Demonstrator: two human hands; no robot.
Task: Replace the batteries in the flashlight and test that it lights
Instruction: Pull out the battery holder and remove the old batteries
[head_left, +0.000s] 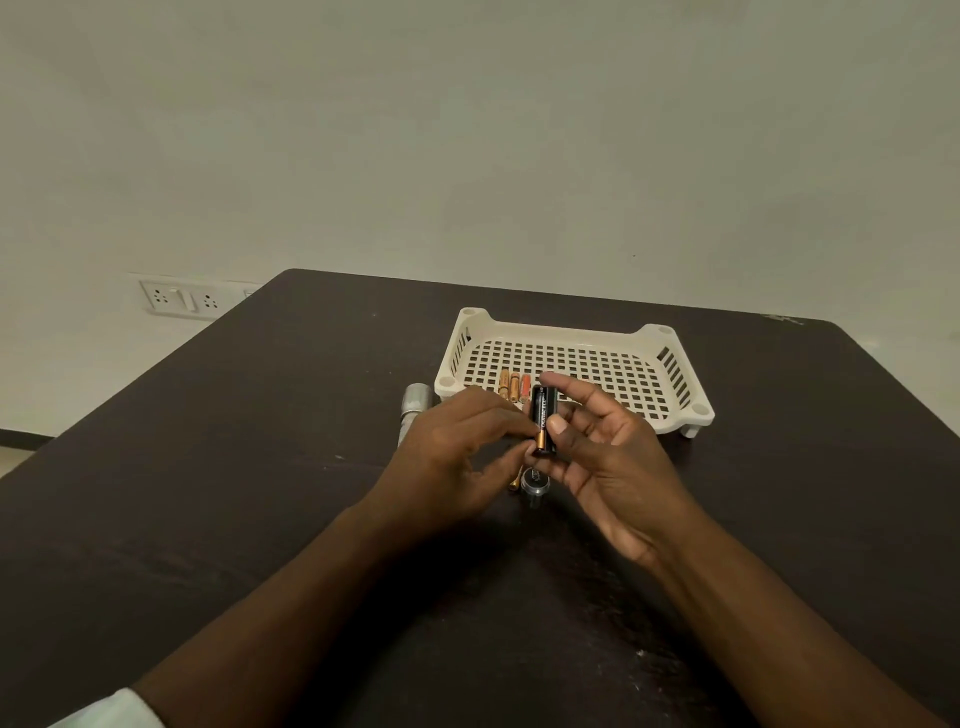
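We find both hands raised together over the dark table (208, 493), meeting on one object. The right hand (608, 462) holds a black battery holder (550, 423) upright, forefinger over its top end and thumb pressed against its lower front. A black-and-copper battery (540, 423) stands upright along the holder's left side, copper end down; whether it is fully seated we cannot tell. The left hand (457, 452) is closed in a pinch, its fingertips on the battery's lower end.

Just below the hands, a round silver end cap (535, 483) rests on the table, a spring visible inside it. Beside it to the left, partly hidden under the left hand, lies a small gold-coloured item (514, 483) that we cannot identify.

Beyond the left hand's knuckles, the silver flashlight body (415, 410) lies on the table, its lower part hidden by the hand.

Beyond both hands stands a white perforated tray (571, 332). In its near left corner, just past the fingertips, three orange batteries (514, 385) lie side by side.

A white wall socket (179, 299) sits well off to the left.
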